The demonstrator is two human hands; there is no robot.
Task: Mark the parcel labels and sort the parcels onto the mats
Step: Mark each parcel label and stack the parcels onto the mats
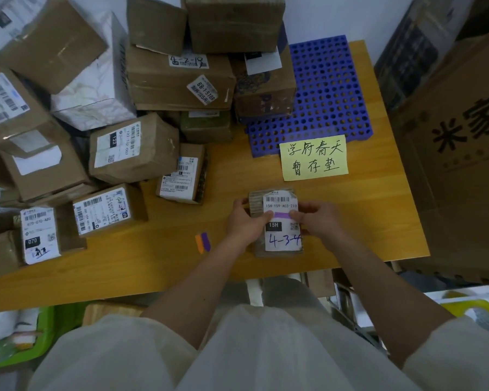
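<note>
Crowding the worktop's (181,249) left and far side, stacked cartons (181,80) show "4-2-19" and "68-1-5108". Near the far right corner lies a blue perforated mat (331,88), a yellow handwritten note (314,158) against its near edge. By the near edge, the left hand (247,221) and right hand (319,220) grip a small parcel (277,221), thumbs pressing a purple strip (281,215) onto its label (283,224), which reads "15H-159-A03-210" and "4-3-4". Orange and purple strips (202,242) lie just left of it.

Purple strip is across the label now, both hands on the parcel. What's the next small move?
Probably press the purple strip flat. Both thumbs sit at its ends, left hand and right hand gripping the parcel on the table. The label already reads 4-3-4, and the blue mat has bare room.
</note>
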